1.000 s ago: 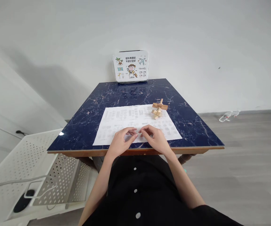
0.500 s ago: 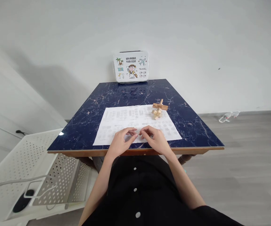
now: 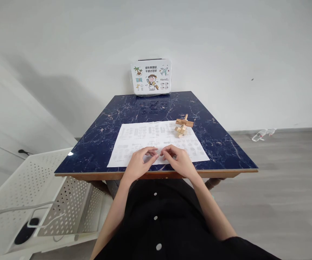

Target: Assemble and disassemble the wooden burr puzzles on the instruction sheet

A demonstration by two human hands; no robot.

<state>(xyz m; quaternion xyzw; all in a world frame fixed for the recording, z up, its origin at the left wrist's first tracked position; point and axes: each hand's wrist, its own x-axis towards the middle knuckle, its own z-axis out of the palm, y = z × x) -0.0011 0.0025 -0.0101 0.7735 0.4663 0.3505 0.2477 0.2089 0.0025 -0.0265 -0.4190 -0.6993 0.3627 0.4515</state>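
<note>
My left hand (image 3: 141,161) rests at the near edge of a printed paper sheet (image 3: 128,139), fingers curved with the thumb apart from them and nothing held. Mirroring it, my right hand (image 3: 179,160) lies on the sheet's near part, also loosely curved and without any object. The fingertips of both hands come close together near the middle. Beyond my right hand, at the sheet's far right, is a small wooden block model (image 3: 183,126), made of interlocked pieces with a crosswise bar. Neither hand touches it. The print on the sheet is too faint to read.
The sheet lies on a dark blue marbled table (image 3: 221,151). A white cartoon-printed case (image 3: 150,77) leans against the wall at the back. To the left stands a white perforated rack (image 3: 40,177) with a cable (image 3: 20,208). Clear plastic packaging (image 3: 260,135) lies on the floor at right.
</note>
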